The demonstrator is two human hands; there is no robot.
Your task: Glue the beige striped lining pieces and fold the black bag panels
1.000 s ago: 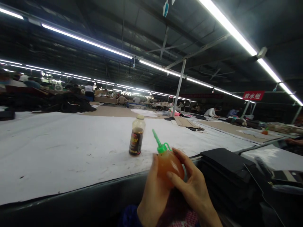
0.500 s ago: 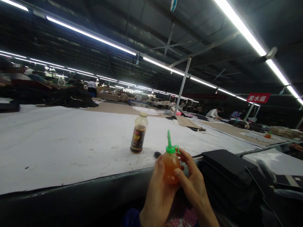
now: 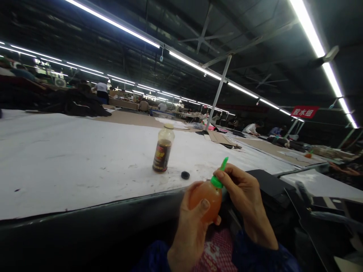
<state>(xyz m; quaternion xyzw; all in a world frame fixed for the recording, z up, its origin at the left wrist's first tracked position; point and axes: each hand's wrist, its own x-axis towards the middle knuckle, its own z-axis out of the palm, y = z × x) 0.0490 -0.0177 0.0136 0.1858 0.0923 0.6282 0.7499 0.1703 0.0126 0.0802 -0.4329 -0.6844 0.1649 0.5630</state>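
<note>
- I work in a dim, wide hall under white tube lights (image 3: 195, 65); a broad worktop (image 3: 85, 162) covered in white sheeting fills the left and middle of the frame.
- Near mid-frame, a clear bottle with a dark label and brown liquid (image 3: 162, 155) stands on it, with a flat, round, black cap (image 3: 185, 175) lying near its lower right.
- My left grip (image 3: 190, 223) is curled round a rounded, translucent squeeze bottle of orange liquid (image 3: 208, 192), held just below and right of centre, tilted rightward.
- My right grip (image 3: 244, 186) pinches its bright green top (image 3: 217, 182) around the base of the thin green nozzle (image 3: 224, 164).
- I judge the step in hand to be working at that top; the next move calls for a firm pinch there and a light left hold, since the body looks soft.
- Half a second ago my right grip was on the bottle's body and the nozzle stood nearly upright; now it leans right. The black cap still lies on the worktop.
</note>
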